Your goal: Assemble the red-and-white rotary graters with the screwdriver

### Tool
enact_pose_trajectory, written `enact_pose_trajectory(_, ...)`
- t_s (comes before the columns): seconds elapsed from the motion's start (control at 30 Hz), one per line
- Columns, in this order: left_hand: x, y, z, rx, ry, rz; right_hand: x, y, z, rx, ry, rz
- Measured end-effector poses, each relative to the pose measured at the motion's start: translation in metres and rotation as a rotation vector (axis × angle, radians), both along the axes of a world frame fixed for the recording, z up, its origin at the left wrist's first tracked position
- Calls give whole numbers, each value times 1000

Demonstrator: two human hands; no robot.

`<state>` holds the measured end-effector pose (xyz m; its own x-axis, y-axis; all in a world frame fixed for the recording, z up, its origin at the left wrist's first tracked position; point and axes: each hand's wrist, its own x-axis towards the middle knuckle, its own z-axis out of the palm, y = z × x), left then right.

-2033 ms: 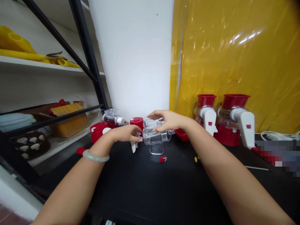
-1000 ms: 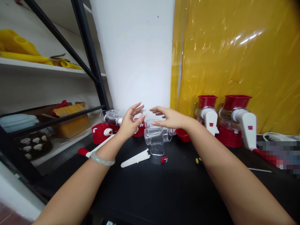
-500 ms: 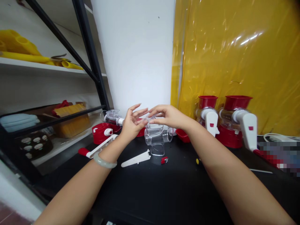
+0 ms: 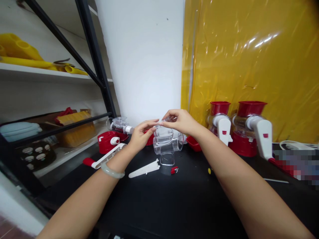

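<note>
A clear plastic grater housing stands upright on the black table. At its top opening, my left hand and my right hand meet with bent fingers and closed fingertips. Between them is a small clear plastic piece, partly hidden by the fingers; its exact shape is hard to make out. In front of the housing lie a white crank arm and, to the right, a small red and white part.
At left stand a red base and a white crank with a red grip. Two assembled red and white drum graters are at right. A red tray sits behind my right wrist. A black-framed shelf borders the left.
My left hand's spread fingers have come together and lowered slightly. My right hand has risen a little, and its fingers have curled closer. The housing and table parts stay put.
</note>
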<state>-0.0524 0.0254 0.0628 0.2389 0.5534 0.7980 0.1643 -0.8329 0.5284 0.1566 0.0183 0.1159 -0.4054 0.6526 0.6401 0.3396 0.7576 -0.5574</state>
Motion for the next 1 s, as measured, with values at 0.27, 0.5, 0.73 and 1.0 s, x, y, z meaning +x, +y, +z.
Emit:
enact_pose_trajectory(0.27,5,-6,3,13,-76,234,-3,-11,11,126,-2,-121)
enact_pose_trajectory(0.5,4,0,5,-366,-406,-108,3,-10,12,7,155,146)
enact_pose_trajectory(0.73,-1,-4,4,-338,-240,-207,2,-21,12,-227,21,645)
enact_pose_trajectory(1.0,-11,15,-5,-276,-32,-79,1,-18,10,-110,-41,408)
